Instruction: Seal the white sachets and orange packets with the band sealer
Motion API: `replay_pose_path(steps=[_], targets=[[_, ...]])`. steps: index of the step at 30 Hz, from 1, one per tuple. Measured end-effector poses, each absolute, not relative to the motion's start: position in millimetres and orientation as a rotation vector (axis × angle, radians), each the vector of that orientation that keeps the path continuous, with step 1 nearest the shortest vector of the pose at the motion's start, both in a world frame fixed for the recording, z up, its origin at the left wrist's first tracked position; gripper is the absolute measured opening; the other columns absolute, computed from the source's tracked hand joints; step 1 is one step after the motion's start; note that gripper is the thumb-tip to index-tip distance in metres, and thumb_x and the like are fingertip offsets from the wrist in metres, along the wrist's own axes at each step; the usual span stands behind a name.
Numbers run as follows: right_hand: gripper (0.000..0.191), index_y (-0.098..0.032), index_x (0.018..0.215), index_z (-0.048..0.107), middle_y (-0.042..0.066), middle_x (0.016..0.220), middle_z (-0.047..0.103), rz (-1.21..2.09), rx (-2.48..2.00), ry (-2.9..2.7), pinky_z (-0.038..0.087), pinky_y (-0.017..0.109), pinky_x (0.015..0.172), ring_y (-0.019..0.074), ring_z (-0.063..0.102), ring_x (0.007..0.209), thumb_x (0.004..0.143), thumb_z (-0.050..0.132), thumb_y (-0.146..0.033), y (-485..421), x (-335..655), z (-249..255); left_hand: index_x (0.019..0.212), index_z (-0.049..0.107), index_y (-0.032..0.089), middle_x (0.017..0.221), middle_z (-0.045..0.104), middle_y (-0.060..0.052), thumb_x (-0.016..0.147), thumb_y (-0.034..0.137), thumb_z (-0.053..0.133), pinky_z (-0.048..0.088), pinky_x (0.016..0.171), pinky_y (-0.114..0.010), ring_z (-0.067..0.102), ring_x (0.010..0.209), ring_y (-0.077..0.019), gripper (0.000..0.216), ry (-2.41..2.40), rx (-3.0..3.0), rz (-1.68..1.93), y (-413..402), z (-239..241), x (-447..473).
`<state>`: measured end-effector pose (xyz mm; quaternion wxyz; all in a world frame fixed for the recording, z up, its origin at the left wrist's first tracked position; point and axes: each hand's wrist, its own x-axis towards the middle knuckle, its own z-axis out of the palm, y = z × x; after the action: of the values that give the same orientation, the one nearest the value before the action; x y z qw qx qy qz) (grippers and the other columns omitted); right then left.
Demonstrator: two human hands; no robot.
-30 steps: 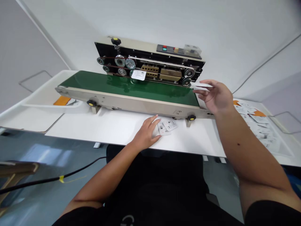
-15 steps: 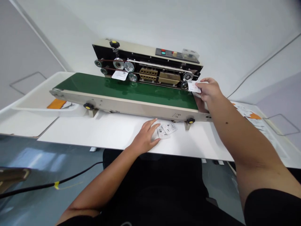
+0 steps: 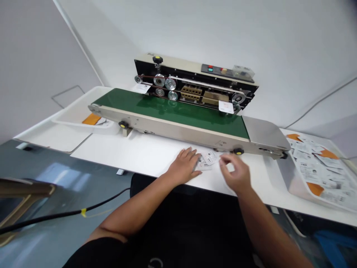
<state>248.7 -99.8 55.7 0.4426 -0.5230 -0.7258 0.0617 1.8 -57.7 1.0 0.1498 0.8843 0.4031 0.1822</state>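
Observation:
My left hand [image 3: 184, 166] lies flat on the white table, fingers spread, with its fingertips at the edge of a few overlapping white printed sachets [image 3: 209, 158]. Just right of them is my right hand [image 3: 235, 173], its thumb and forefinger curled into a ring, slightly blurred, with nothing visible between them. A band sealing machine [image 3: 195, 80] stands behind, with a green conveyor belt [image 3: 167, 113]. One white sachet [image 3: 225, 107] sticks out of the machine's right end, by the rollers. Another sachet [image 3: 142, 88] hangs from its left end, over the belt.
At the right a white bin [image 3: 299, 193] holds many printed sachets and some orange pieces. A second white bin [image 3: 72, 115] at the left holds an orange piece and sachets. Black knobs [image 3: 238, 151] jut from the conveyor's front. A black cable [image 3: 67, 214] crosses at lower left.
My right hand has let go of the sachet at the machine's right end and come down to the table. The left-end sachet has moved further left. The view has shifted right.

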Motion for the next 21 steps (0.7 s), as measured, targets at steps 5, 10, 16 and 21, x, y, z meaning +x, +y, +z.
replay_pose_path(steps=[5, 10, 16, 21], targets=[[0.043, -0.022, 0.138, 0.067, 0.016, 0.141, 0.067, 0.172, -1.418, -2.004, 0.05, 0.063, 0.113, 0.0368, 0.061, 0.132, 0.098, 0.063, -0.039, -114, 243, -5, 0.151, 0.054, 0.022, 0.16, 0.054, -0.016, 0.098, 0.045, 0.072, 0.028, 0.13, -0.062, 0.04, 0.156, -0.0367, 0.06, 1.184, 2.589, 0.522, -61, 4, 2], [0.066, -0.027, 0.161, 0.049, 0.015, 0.167, 0.044, 0.151, -1.527, -2.148, 0.042, 0.068, 0.12, 0.0414, 0.042, 0.155, 0.099, 0.063, -0.046, -102, 247, -21, 0.156, 0.052, 0.029, 0.163, 0.052, -0.013, 0.101, 0.047, 0.068, 0.034, 0.127, -0.061, 0.041, 0.156, -0.0361, 0.06, 1.147, 2.619, 0.527, -63, 4, -1], [0.058, -0.026, 0.158, 0.054, 0.01, 0.167, 0.047, 0.235, -1.382, -2.333, 0.042, 0.063, 0.123, 0.0378, 0.045, 0.154, 0.103, 0.058, -0.045, -103, 242, -15, 0.156, 0.051, 0.025, 0.159, 0.055, -0.014, 0.098, 0.047, 0.072, 0.036, 0.126, -0.059, 0.047, 0.151, -0.0365, 0.065, 1.151, 2.597, 0.522, -62, 4, -2], [0.048, -0.027, 0.147, 0.065, 0.007, 0.148, 0.067, 0.322, -1.283, -2.239, 0.05, 0.059, 0.119, 0.0338, 0.058, 0.14, 0.102, 0.063, -0.04, -104, 246, -13, 0.146, 0.061, 0.024, 0.148, 0.062, -0.016, 0.094, 0.044, 0.078, 0.043, 0.121, -0.059, 0.056, 0.141, -0.0356, 0.058, 1.112, 2.605, 0.613, -60, 0, -3]])
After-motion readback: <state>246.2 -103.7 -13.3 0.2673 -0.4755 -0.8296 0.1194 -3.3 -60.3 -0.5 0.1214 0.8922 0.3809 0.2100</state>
